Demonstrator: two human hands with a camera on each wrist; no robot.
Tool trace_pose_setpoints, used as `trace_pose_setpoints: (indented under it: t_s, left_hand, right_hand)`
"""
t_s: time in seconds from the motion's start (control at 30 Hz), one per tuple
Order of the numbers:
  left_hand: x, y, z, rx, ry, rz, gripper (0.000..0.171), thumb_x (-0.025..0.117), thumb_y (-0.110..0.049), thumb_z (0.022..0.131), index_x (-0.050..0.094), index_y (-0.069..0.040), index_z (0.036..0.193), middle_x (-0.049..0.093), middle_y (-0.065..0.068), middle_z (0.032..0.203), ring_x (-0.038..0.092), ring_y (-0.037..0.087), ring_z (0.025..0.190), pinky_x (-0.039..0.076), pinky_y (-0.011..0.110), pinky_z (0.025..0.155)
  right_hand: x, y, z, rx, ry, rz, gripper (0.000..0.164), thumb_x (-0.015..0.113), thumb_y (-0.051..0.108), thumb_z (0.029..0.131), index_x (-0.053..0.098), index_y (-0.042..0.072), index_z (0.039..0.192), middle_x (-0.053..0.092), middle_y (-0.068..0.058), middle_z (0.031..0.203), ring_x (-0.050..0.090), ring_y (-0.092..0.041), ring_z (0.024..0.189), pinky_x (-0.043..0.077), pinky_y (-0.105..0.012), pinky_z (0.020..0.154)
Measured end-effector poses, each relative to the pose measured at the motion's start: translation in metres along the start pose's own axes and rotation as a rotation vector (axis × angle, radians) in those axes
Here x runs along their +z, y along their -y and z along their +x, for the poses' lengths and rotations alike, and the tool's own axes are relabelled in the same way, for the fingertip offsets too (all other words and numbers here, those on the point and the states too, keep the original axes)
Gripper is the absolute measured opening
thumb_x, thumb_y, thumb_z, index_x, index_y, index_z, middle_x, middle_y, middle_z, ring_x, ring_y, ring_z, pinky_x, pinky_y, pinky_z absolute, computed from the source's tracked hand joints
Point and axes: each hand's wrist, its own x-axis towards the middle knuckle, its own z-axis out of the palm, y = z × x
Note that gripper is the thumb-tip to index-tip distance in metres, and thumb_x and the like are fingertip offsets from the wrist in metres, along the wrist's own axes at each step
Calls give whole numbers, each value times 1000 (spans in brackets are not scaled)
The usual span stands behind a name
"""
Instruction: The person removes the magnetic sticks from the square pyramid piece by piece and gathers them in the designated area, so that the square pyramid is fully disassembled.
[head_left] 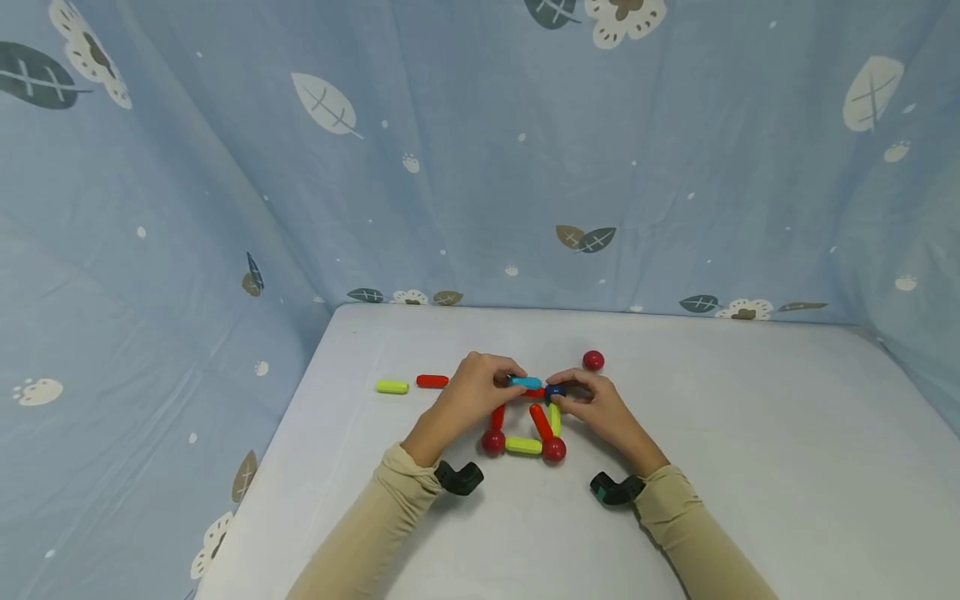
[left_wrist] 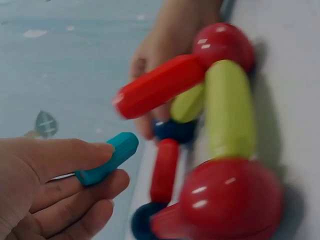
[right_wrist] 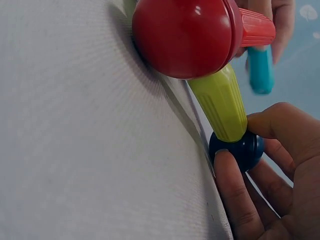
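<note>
My left hand (head_left: pixel 474 387) pinches a turquoise stick (left_wrist: pixel 111 157) between thumb and fingers, held above the back of a four-sided frame of balls and sticks. At the frame's back right corner, my right hand (head_left: pixel 596 404) grips a dark blue ball (right_wrist: pixel 239 150). A yellow-green stick (right_wrist: pixel 220 102) runs from that ball to the front right red ball (head_left: pixel 553 450). From this red ball a red stick (left_wrist: pixel 157 86) juts up with its other end free. Another yellow-green stick (head_left: pixel 523 446) joins it to the front left red ball (head_left: pixel 493 442). A second dark blue ball (left_wrist: pixel 142 220) shows at the back left.
Behind my right hand lies a loose red ball (head_left: pixel 593 360). Left of my left hand are a loose red stick (head_left: pixel 432 382) and a loose yellow-green stick (head_left: pixel 392 387). A patterned blue curtain (head_left: pixel 480 167) hangs behind the white table (head_left: pixel 750 433).
</note>
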Motion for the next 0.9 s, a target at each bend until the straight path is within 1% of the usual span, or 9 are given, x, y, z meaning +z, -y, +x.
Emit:
trace_pose_setpoints:
  t_s: [0.1,0.2,0.3,0.4,0.53,0.67,0.8,0.9]
  left_hand:
    - [-8,4,-4,4,-35,-19,15,79,-19,92,80,-15,106,79,-2,101,74,13,88,60,28,82]
    - [-14,11,-10,12,-64,-31,16,80,-18,91,80,-15,107,77,-2,103,74,14,90,61,29,84]
    - [-22,20,-20,23,-87,-27,18,82,-15,89,81,-14,107,73,-1,101,73,14,90,61,29,85]
    - [-32,30,-33,11,-116,0,19,84,-15,87,82,-15,105,73,-1,97,71,12,88,59,26,82]
    - [-46,46,-52,-21,-163,44,20,86,-17,84,83,-16,103,76,-4,97,66,9,85,53,23,72]
    - [-58,62,-71,-47,-199,84,19,87,-17,82,83,-16,100,76,-5,93,59,9,78,46,22,64]
    - [-67,78,-88,-103,-222,110,19,88,-14,80,83,-15,98,76,-4,88,53,8,72,43,22,61]
    - [-72,87,-96,-143,-222,113,21,89,-11,78,83,-12,99,77,0,90,52,8,70,42,22,61]
  right_hand:
    - [0,1,0,14,0,-1,27,73,11,96,70,5,122,72,-15,122,70,-32,114,57,-41,99]
    - [1,2,-1,27,-2,3,27,74,11,96,71,6,122,71,-15,122,69,-31,114,57,-42,99]
    - [1,2,-2,36,-7,-6,27,74,11,95,71,7,121,71,-14,122,68,-30,113,57,-43,99]
    - [1,2,-2,41,-11,-14,26,74,11,95,72,9,121,71,-12,122,68,-29,112,58,-42,99]
    - [0,1,-2,45,-5,-16,26,74,11,95,72,9,120,72,-12,121,68,-28,111,58,-40,98]
    - [0,0,-3,55,-9,-27,26,74,11,95,72,10,120,72,-10,121,68,-26,111,59,-36,96]
    - [-1,1,-3,75,-15,-27,25,74,12,94,73,12,119,72,-7,121,68,-24,110,59,-34,96]
    - [-2,2,-3,74,-14,-31,26,74,12,95,72,11,120,72,-8,121,68,-25,110,59,-33,95]
